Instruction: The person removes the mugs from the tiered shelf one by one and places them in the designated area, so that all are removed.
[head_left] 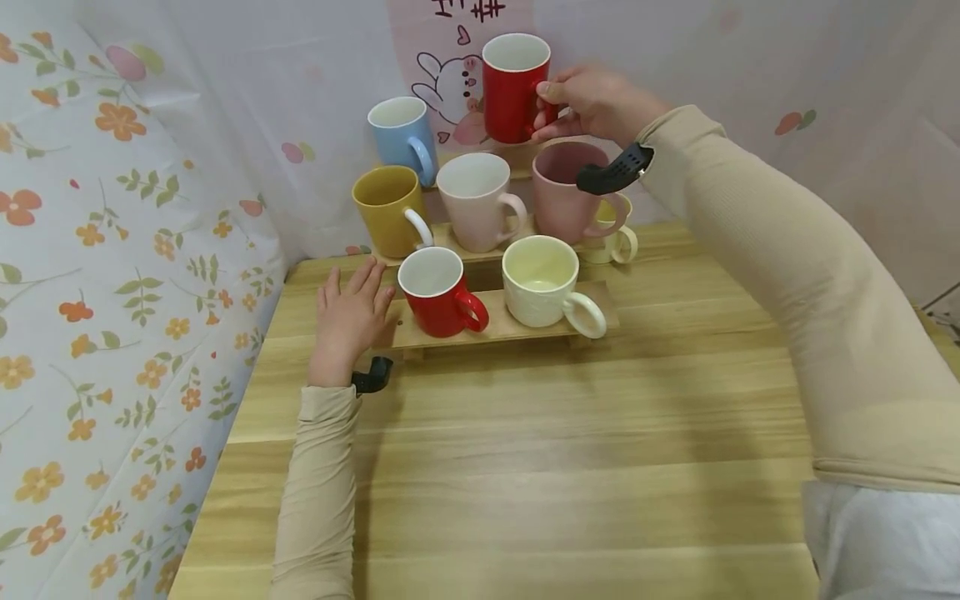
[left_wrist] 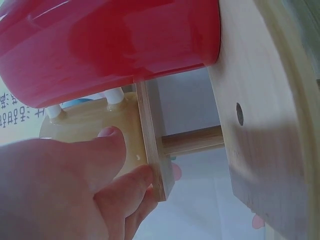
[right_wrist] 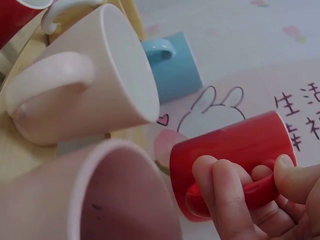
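My right hand [head_left: 592,104] grips the handle of a tall red mug [head_left: 512,92] with a white inside. It holds the mug upright above the top tier of a wooden stepped rack [head_left: 491,327]. My left hand [head_left: 351,310] rests at the rack's left side. Its fingertips [left_wrist: 142,175] touch the end of the middle board, and its thumb lies close by the mustard mug [head_left: 387,212]. Beside that mug stand a pale pink mug [head_left: 476,204] and a dusky pink mug [head_left: 566,200]. A light blue mug [head_left: 405,133] sits on the top tier.
On the lowest tier are a smaller red mug [head_left: 435,304] and a cream-yellow cup [head_left: 538,287]. Another pale yellow cup [head_left: 609,242] shows partly behind the dusky pink mug. The rack stands on a wooden table [head_left: 525,467] against a printed cloth backdrop [head_left: 300,100].
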